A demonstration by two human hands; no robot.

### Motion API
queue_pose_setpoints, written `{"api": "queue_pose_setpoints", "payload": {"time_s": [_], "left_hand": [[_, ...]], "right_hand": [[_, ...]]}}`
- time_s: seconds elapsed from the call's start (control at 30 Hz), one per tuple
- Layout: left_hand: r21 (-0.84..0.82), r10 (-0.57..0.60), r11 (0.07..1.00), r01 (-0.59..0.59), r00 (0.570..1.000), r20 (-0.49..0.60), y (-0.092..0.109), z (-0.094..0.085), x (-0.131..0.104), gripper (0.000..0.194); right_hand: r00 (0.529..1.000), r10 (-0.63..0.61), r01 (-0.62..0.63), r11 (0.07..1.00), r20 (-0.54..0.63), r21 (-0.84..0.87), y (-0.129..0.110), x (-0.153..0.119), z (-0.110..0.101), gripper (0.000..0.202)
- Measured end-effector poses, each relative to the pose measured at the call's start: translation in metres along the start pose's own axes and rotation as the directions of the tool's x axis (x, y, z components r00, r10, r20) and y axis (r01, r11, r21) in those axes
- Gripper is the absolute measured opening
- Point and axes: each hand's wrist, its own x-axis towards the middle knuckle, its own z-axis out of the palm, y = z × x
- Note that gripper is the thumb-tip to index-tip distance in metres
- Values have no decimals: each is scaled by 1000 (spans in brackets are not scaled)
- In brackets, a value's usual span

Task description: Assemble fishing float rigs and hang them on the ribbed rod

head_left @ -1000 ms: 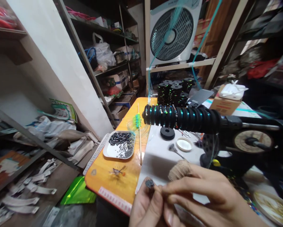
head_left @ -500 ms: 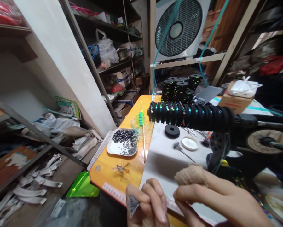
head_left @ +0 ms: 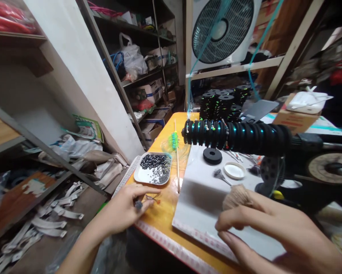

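"Grey bundle (head_left: 138, 205), location, quick?"

"Left hand (head_left: 123, 208). Looks tucked in by the curled fingers, knobby end showing, rest hidden. Over the orange table (head_left: 161, 217), near edge, this side of the white tray (head_left: 142, 177)."

"Left thumb and index?"

"Spread, one each side of the wiry cluster (head_left: 156, 200) with the orange bit. Can't tell if they touch it."

"Right hand?"

"Right hand (head_left: 276, 232) hangs over the white board (head_left: 192, 219), thumb and index tips nearly meeting. Can't tell if anything's pinched. Beige wrap (head_left: 237, 197) on one finger."

"How to do the left-hand bit well?"

"Two jobs, one hand, so split the fingers: curled ones keep a light, steady hold on the bundle; thumb and index do the fine work. Come at the cluster from its sides and low, tips only. Thin strands probably bend or snag if pressed flat."

"Risks?"

"Loosening the curled fingers could drop the bundle. Index points at the tray, so a careless sweep might knock the dark beads (head_left: 155, 161). Wrist low, short reach."

"Right hand's part?"

"Fingertips clear of the board, so whatever they may have in them doesn't catch."
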Motion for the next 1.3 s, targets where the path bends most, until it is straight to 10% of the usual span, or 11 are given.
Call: {"api": "queue_pose_setpoints", "payload": {"time_s": [0.2, 0.33, 0.5, 0.63, 1.0, 1.3], "left_hand": [[137, 21, 990, -15, 999, -47, -8, 17, 11, 16], [-221, 41, 970, -103, 962, -270, 23, 37, 1, 16], [-796, -229, 602, -60, 942, -245, 75, 81, -10, 27], [-934, -358, 355, -34, 918, -169, 89, 112, -10, 38], [-739, -264, 651, -174, 861, -435, 102, 123, 0, 34], [-924, -490, 343, -168, 807, -329, 109, 129, -6, 39]], "right_hand": [[999, -9, 8, 1000, 46, 6, 7, 0, -2, 17], [1000, 16, -16, 1000, -6, 26, 5, 0, -2, 15], [997, 57, -49, 991, -60, 126, 0, 4, -1, 12], [994, 90, -79, 986, -66, 150, -1, 7, 1, 12], [993, 91, -83, 990, -72, 113, 0, 6, 4, 14], [990, 136, -128, 979, -40, 159, 5, 4, 3, 15]]}}
